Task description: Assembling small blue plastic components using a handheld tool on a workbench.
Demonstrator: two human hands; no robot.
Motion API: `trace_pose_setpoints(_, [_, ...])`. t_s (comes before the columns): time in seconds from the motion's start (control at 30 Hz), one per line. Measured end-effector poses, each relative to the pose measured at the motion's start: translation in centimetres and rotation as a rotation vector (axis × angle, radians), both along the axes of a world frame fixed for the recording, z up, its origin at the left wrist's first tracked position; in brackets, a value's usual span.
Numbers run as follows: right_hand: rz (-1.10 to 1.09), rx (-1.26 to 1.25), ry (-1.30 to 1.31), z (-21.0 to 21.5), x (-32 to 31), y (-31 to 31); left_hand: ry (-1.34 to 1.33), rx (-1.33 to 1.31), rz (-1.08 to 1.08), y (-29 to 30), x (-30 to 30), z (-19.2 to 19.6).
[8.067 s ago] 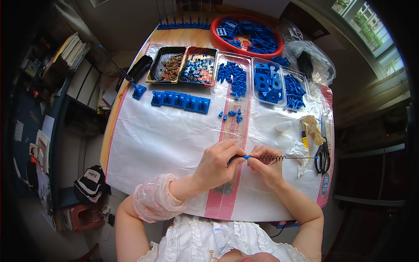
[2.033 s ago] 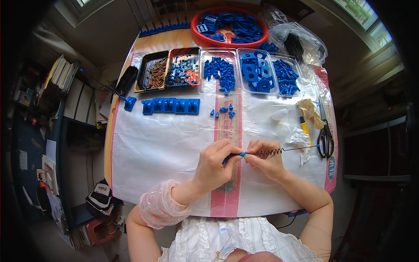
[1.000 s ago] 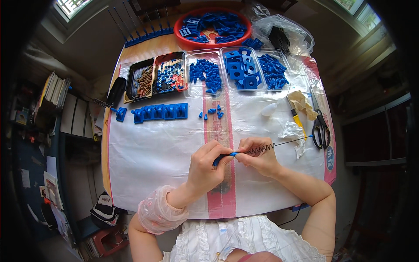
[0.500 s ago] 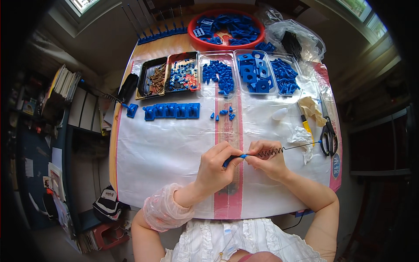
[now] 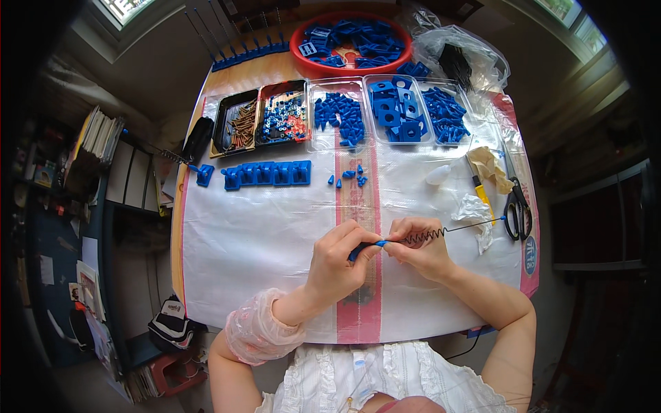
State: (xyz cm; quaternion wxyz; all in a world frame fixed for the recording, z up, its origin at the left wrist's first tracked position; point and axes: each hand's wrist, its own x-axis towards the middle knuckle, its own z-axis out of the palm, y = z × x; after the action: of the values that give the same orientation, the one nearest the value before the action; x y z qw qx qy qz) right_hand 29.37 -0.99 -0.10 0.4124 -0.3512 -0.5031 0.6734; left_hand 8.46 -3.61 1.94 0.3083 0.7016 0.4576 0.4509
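Observation:
My left hand (image 5: 341,258) pinches a small blue plastic part (image 5: 358,250), most of it covered by the fingers. Against it, my right hand (image 5: 418,253) is closed on a thin black wire with a coiled spring section (image 5: 425,236). The wire's far end runs off to the right and carries a small blue tip (image 5: 502,218). Both sets of fingertips meet at the blue part, where the joint is hidden. Beyond the hands lie several loose blue cone-shaped pieces (image 5: 348,176). A row of blue square-based holders (image 5: 275,173) stands at the left, with a single holder (image 5: 204,175) beside it.
Trays of screws (image 5: 244,127), nuts (image 5: 286,113), blue cones (image 5: 339,117), square plates (image 5: 398,113) and pegs (image 5: 444,113) line the back. Behind stands a red basin (image 5: 296,55). Scissors (image 5: 518,210), a yellow cutter (image 5: 484,195) and crumpled paper (image 5: 474,208) lie right.
The whole view has shifted slightly, with the table things appearing a little further left. Both hands keep the same grip on the blue part and the spring wire.

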Motion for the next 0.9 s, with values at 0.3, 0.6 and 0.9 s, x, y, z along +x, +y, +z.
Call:
trace_pose_setpoints(0.3, [0.006,0.017,0.011,0.07,-0.09,0.03,-0.01,-0.009,0.0,-0.02,0.02,-0.11])
trace_pose_setpoints(0.6, [0.015,0.026,0.019,0.17,-0.09,0.02,0.008,0.008,0.002,-0.01,-0.07,-0.19])
trace_pose_setpoints(0.9, [0.013,0.019,0.034,0.1,-0.09,0.0,-0.005,-0.001,-0.001,0.02,-0.01,-0.24])
